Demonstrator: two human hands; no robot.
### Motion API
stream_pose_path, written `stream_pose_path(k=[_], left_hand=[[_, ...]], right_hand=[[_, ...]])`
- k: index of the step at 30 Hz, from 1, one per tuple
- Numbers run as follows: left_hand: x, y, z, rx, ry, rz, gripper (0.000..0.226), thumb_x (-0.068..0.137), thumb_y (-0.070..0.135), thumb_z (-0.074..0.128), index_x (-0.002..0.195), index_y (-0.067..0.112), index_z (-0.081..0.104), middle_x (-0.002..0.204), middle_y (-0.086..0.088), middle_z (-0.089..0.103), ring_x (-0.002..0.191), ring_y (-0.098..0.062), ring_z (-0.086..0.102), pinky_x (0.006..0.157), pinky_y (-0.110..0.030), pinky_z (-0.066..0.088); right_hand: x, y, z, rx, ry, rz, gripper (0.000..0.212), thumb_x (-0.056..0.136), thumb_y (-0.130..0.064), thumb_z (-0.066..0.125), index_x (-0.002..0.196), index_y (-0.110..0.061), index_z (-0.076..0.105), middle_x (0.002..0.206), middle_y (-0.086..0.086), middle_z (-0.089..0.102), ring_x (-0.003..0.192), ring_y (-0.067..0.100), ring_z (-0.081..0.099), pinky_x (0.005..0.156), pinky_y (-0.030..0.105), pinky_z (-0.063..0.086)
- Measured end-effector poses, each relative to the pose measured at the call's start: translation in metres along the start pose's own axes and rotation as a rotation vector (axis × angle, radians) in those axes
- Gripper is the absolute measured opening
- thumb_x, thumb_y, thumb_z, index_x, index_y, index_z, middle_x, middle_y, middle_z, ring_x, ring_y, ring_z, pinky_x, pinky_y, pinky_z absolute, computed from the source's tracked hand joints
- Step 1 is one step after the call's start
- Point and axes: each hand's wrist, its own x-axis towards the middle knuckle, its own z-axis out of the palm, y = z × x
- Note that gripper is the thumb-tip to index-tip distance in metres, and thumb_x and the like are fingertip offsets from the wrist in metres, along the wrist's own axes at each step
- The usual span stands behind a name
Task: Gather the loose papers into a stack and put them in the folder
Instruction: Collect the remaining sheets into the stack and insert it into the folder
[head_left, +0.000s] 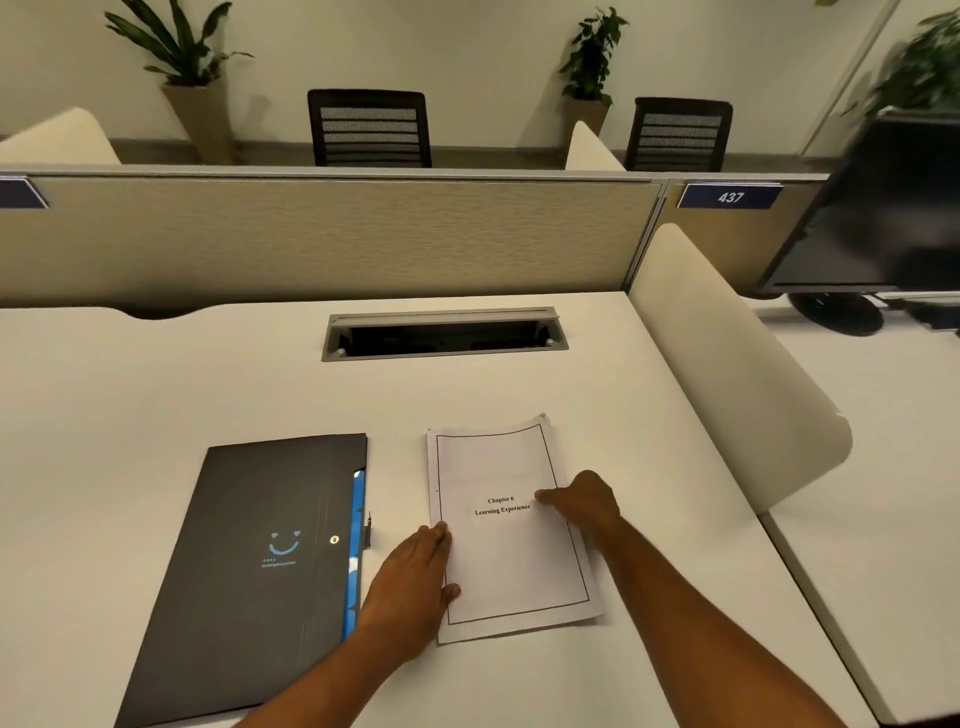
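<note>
Both hands are resting on the paper stack (511, 530) lying on the table (156, 395): left hand (410, 577) and right hand (584, 501), fingers straight, flanking it beside the closed black folder (249, 566).

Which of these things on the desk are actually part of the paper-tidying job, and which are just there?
Part of the job: white printed paper stack; black card folder; left hand; right hand.

Just there: grey cable hatch; black monitor; blue 437 sign.
</note>
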Motion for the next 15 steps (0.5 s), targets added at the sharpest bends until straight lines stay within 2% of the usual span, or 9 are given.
stream_pose_path(k=[4,10,13,15], left_hand=[[0.000,0.002,-0.001,0.013,0.004,-0.005,0.072,0.098,0.047,0.037,0.153,0.018,0.001,0.162,0.003,0.001,0.149,-0.018,0.004,0.117,-0.030,0.002],[0.000,0.001,0.000,-0.003,-0.002,-0.012,0.073,0.098,0.048,0.037,0.153,0.019,0.000,0.162,0.004,-0.001,0.149,-0.017,0.002,0.116,-0.029,0.001],[0.000,0.001,0.001,-0.006,-0.002,-0.014,0.072,0.098,0.047,0.037,0.153,0.019,0.000,0.162,0.005,-0.001,0.149,-0.016,0.002,0.116,-0.029,0.001],[0.000,0.000,0.001,-0.016,0.000,-0.016,0.073,0.098,0.047,0.038,0.153,0.019,0.001,0.162,0.005,0.000,0.149,-0.016,0.002,0.116,-0.029,0.001]], right_hand=[[0.000,0.002,0.000,0.111,-0.084,0.048,0.039,0.069,-0.032,0.087,0.068,-0.010,0.055,0.067,0.004,0.059,0.063,0.019,0.057,0.066,0.030,0.044],[-0.007,0.010,0.014,0.056,-0.015,-0.090,0.040,0.076,-0.035,0.079,0.108,-0.015,0.066,0.105,0.001,0.071,0.095,0.022,0.068,0.085,0.034,0.056],[-0.018,0.013,0.023,0.051,0.015,-0.199,0.031,0.083,-0.027,0.073,0.110,-0.018,0.060,0.104,0.000,0.070,0.093,0.023,0.066,0.082,0.037,0.056],[-0.028,0.016,0.031,-0.026,0.048,-0.285,0.029,0.087,-0.021,0.066,0.113,-0.019,0.054,0.102,0.003,0.069,0.089,0.027,0.066,0.075,0.035,0.052]])
